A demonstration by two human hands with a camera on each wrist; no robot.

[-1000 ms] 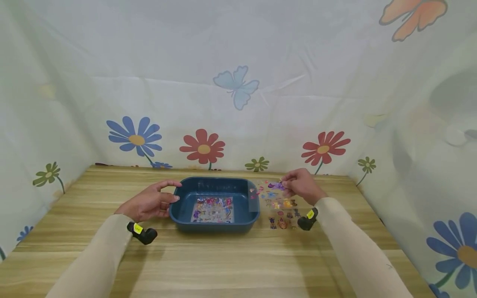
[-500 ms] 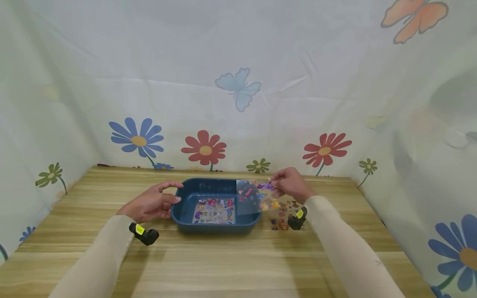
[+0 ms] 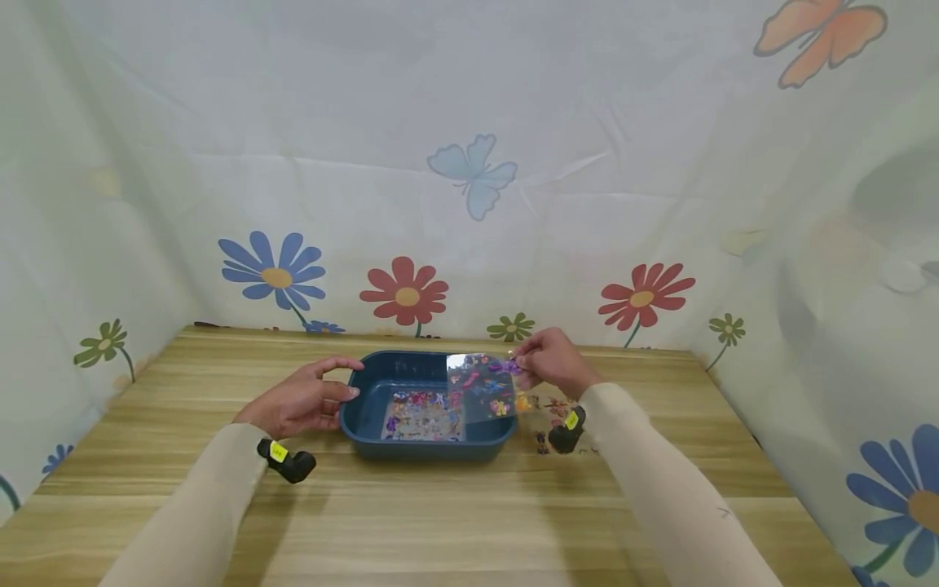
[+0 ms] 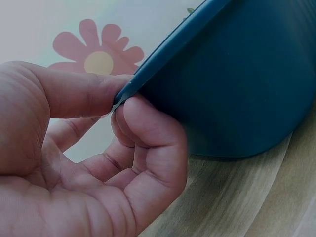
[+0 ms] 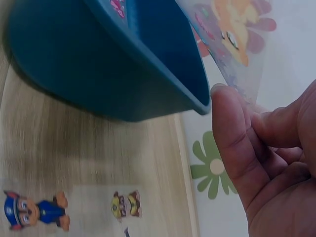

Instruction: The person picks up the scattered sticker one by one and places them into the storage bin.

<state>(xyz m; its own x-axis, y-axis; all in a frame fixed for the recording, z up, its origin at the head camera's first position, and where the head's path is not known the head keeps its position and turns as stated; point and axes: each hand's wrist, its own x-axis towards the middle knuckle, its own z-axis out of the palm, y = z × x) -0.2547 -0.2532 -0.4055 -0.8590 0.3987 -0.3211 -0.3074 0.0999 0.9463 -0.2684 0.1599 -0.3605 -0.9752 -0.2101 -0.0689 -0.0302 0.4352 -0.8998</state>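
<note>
A dark blue plastic basin [image 3: 429, 450] stands on the wooden table. Its left rim is pinched between the thumb and curled fingers of my left hand [image 3: 302, 401], seen closely in the left wrist view. My right hand [image 3: 555, 363] pinches the right edge of a clear sticker sheet [image 3: 480, 390] printed with colourful ponies. That sheet hangs over the basin's right end, above the rim. Inside the basin lies sticker sheeting [image 3: 424, 417] with many small figures; whether it is one sheet or more I cannot tell. On the table under my right wrist is another clear sticker sheet [image 5: 94, 210] with cartoon dogs.
The wooden table [image 3: 411, 522] reaches back to a pale curtain [image 3: 352, 196] printed with flowers and butterflies. Curtain also closes off the left and right sides. Each wrist wears a black camera mount [image 3: 288, 461] with a yellow label.
My right hand has moved left, bringing the pinched sticker sheet from beside the basin to over its right end. My left hand has stayed on the rim.
</note>
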